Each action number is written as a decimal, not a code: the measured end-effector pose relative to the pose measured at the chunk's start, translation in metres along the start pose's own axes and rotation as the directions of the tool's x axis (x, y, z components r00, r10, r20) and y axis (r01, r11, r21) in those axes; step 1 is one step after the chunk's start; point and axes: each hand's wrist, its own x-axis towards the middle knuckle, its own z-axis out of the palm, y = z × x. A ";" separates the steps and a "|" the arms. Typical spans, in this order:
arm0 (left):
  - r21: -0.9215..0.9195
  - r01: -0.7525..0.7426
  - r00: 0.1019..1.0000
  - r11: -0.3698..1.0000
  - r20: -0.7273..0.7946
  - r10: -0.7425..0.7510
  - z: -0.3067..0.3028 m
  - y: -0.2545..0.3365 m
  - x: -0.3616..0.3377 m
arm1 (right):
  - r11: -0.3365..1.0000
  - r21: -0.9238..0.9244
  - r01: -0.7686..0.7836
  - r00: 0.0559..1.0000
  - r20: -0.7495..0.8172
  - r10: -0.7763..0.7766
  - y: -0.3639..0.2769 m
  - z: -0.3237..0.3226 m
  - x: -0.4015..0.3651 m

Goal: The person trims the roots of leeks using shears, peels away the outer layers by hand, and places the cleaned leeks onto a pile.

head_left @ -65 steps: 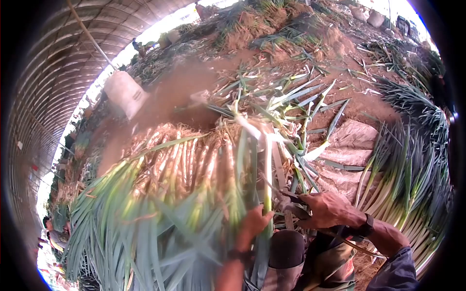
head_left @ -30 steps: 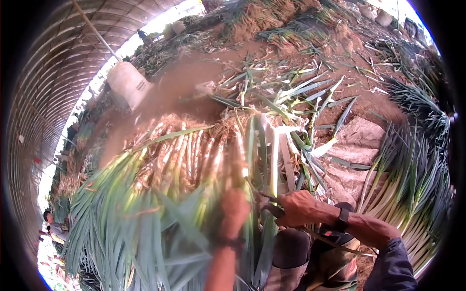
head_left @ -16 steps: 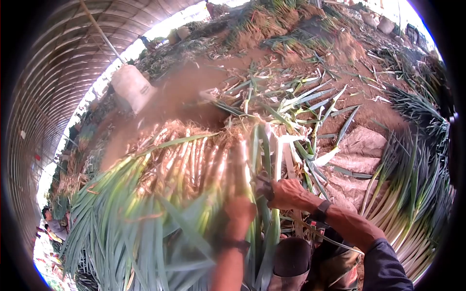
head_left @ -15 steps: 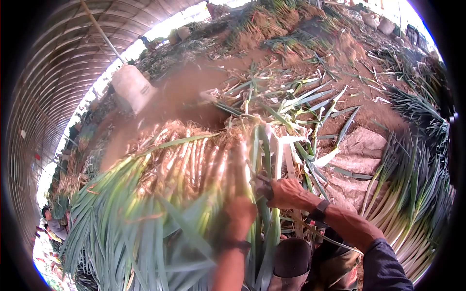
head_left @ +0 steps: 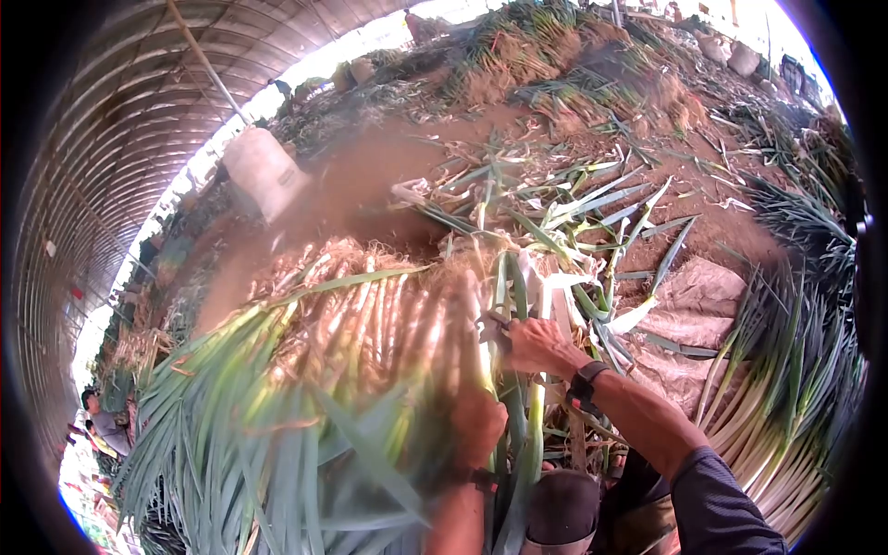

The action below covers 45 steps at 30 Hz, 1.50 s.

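My left hand (head_left: 479,427) is closed around the lower part of a big green onion (head_left: 479,342), its pale stalk pointing away from me. My right hand (head_left: 544,348) grips a small dark tool (head_left: 495,326) against that stalk; its exact kind is hard to make out. A wide pile of green onions (head_left: 370,305) lies to the left, roots at the far end and long green leaves towards me. Cut or stripped leaves (head_left: 592,199) are scattered beyond my right hand.
A stuffed pale sack (head_left: 264,171) stands at the far left. Brown sacking (head_left: 694,301) lies on the right beside a bundle of cleaner green onions (head_left: 777,370). More onion heaps (head_left: 527,46) cover the ground at the back. A person (head_left: 106,421) is at the far left edge.
My right hand and the tool have moved up the stalk, away from me and slightly left. The left hand has shifted a little to the right, still closed.
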 end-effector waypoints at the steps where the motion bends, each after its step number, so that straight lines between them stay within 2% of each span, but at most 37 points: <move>1: 0.018 -0.002 1.000 1.000 -0.028 0.003 0.000 -0.001 0.002 | 1.000 0.007 -0.012 1.000 -0.004 0.012 -0.001 -0.001 0.000; 3: 0.046 -0.009 0.997 0.999 -0.074 0.013 0.000 -0.006 0.006 | 0.999 0.036 -0.024 1.000 -0.008 0.025 -0.003 -0.008 -0.006; 5: 0.068 -0.024 0.991 0.997 -0.128 0.033 0.000 -0.014 0.010 | 0.998 0.051 -0.027 0.997 0.079 0.023 -0.008 -0.023 -0.024; 7: 0.072 -0.039 0.985 0.997 -0.164 0.051 -0.002 -0.019 0.012 | 0.999 0.036 -0.031 0.969 0.245 0.021 -0.014 -0.047 -0.054; 10: 0.064 0.006 0.991 0.998 -0.134 0.003 -0.014 -0.019 0.012 | 0.992 0.093 0.086 0.972 0.211 -0.104 -0.003 -0.048 -0.107; 11: 0.072 0.042 0.994 0.997 -0.104 -0.034 -0.021 -0.016 0.010 | 0.994 0.041 0.099 0.972 0.209 -0.105 -0.001 -0.044 -0.125; 12: 0.029 0.028 0.989 0.999 -0.143 -0.024 -0.028 -0.011 0.004 | 0.994 -0.010 0.112 0.972 0.207 -0.107 -0.002 -0.044 -0.140; 14: -0.010 -0.023 0.994 1.000 -0.108 0.022 -0.043 -0.005 -0.010 | 0.978 0.167 0.123 0.966 0.208 -0.157 -0.011 -0.058 -0.171; 16: -0.107 -0.049 0.995 0.993 -0.090 0.039 -0.042 -0.013 -0.012 | 0.963 0.203 0.177 0.970 0.130 -0.206 -0.009 -0.059 -0.198; 17: -0.125 -0.058 0.996 0.990 -0.075 0.049 -0.041 -0.016 -0.014 | 0.980 0.104 0.167 0.972 0.151 -0.182 -0.003 -0.054 -0.205; 20: -0.103 -0.103 0.994 0.989 -0.045 0.099 -0.054 -0.001 -0.038 | 0.985 0.063 0.160 0.981 0.101 -0.165 0.017 -0.036 -0.212; 21: -0.074 -0.130 0.991 0.989 -0.051 0.127 -0.056 0.003 -0.045 | 0.977 0.106 0.187 0.982 0.006 -0.188 0.014 -0.041 -0.216; 23: 0.019 -0.213 0.970 0.977 -0.115 0.214 -0.048 0.002 -0.057 | 0.988 0.113 0.107 0.994 0.022 -0.110 0.020 -0.035 -0.214; 26: 0.127 -0.154 0.987 0.980 -0.029 0.159 -0.024 -0.013 -0.069 | 0.993 0.115 0.011 0.997 0.079 -0.021 0.014 -0.041 -0.212; 27: 0.210 -0.114 0.982 0.971 0.172 0.078 -0.022 -0.017 -0.068 | 0.992 0.123 -0.011 0.995 0.100 -0.001 0.009 -0.046 -0.211; 28: 0.194 -0.248 0.966 0.949 0.118 0.228 -0.012 -0.030 -0.076 | 0.991 0.129 -0.034 0.992 0.123 0.018 0.005 -0.050 -0.211; 30: 0.231 -0.379 0.918 0.896 0.217 0.332 -0.003 -0.039 -0.090 | 0.993 0.114 0.000 0.991 0.136 -0.016 0.005 -0.050 -0.210; 31: 0.284 -0.412 0.873 0.866 0.396 0.286 -0.005 -0.038 -0.092 | 0.995 0.097 0.015 0.989 0.148 -0.030 0.006 -0.047 -0.209; 32: 0.325 -0.388 0.872 0.863 0.431 0.230 -0.006 -0.037 -0.100 | 0.996 0.081 0.031 0.986 0.159 -0.043 0.007 -0.045 -0.208; 34: 0.408 -0.341 0.864 0.847 0.492 0.111 -0.043 0.001 -0.136 | 0.992 0.094 0.082 0.986 0.137 -0.095 0.007 -0.039 -0.203; 35: 0.442 -0.365 0.847 0.820 0.523 0.095 -0.058 0.006 -0.143 | 0.987 0.106 0.118 0.982 0.133 -0.131 0.003 -0.034 -0.199; 36: 0.465 -0.421 0.824 0.779 0.555 0.114 -0.069 0.009 -0.148 | 0.976 0.138 0.167 0.965 0.178 -0.190 0.001 -0.031 -0.198; 38: 0.470 -0.632 0.718 0.616 0.654 0.237 -0.087 -0.004 -0.148 | 0.958 0.169 0.230 0.937 0.229 -0.265 -0.003 -0.027 -0.196; 40: 0.508 -0.714 0.694 0.482 0.602 0.395 -0.115 -0.013 -0.145 | 0.951 0.165 0.262 0.922 0.248 -0.297 -0.008 -0.026 -0.194; 41: 0.527 -0.672 0.739 0.520 0.514 0.435 -0.131 -0.015 -0.143 | 0.960 0.135 0.246 0.932 0.241 -0.273 -0.012 -0.029 -0.193; 42: 0.523 -0.566 0.824 0.638 0.359 0.437 -0.149 -0.017 -0.140 | 0.968 0.106 0.228 0.941 0.231 -0.247 -0.016 -0.031 -0.193; 43: 0.413 -0.440 0.897 0.797 0.169 0.408 -0.166 -0.015 -0.137 | 0.958 0.121 0.261 0.935 0.217 -0.282 -0.016 -0.027 -0.191; 44: 0.235 -0.345 0.932 0.909 -0.028 0.361 -0.182 -0.013 -0.134 | 0.947 0.135 0.291 0.927 0.205 -0.314 -0.015 -0.022 -0.190; 45: 0.152 -0.300 0.942 0.942 -0.111 0.318 -0.195 -0.015 -0.124 | 0.935 0.148 0.321 0.918 0.193 -0.346 -0.015 -0.019 -0.189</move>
